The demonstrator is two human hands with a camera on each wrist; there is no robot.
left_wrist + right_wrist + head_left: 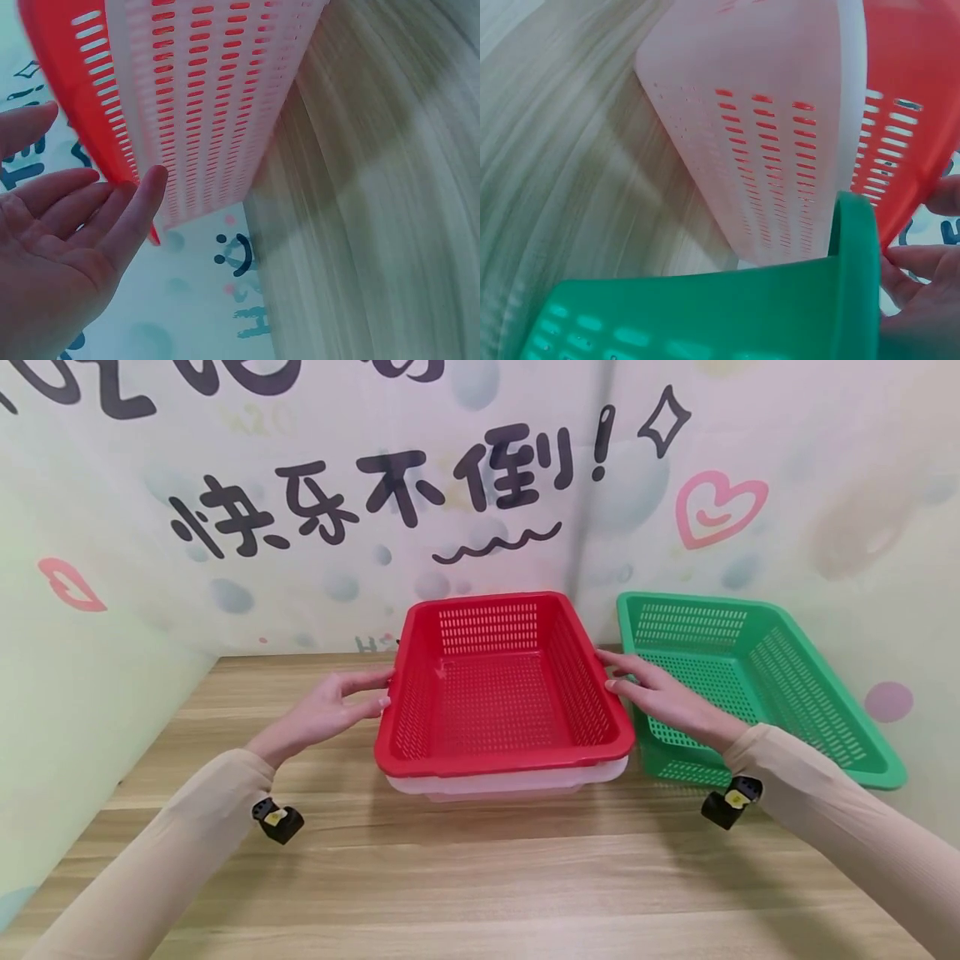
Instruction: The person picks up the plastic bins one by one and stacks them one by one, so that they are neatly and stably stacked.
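Note:
A red rectangular plastic basket (495,693) with slotted walls sits nested in a white one (510,781); the red rim stands above the white rim. At its left side my left hand (337,702) touches the red rim with extended fingers, the thumb apart from them, as the left wrist view shows. My right hand (660,693) is at the opposite side, its fingertips against the red rim. In the right wrist view only part of that hand (926,277) shows. Beside the right forearm stands a green basket (810,693), partly hidden by the arm.
The baskets stand on a wood-grain table (465,885). Behind it hangs a white printed backdrop (337,585) with dark lettering, close to the baskets' far sides. The green basket's rim lies close to the right hand.

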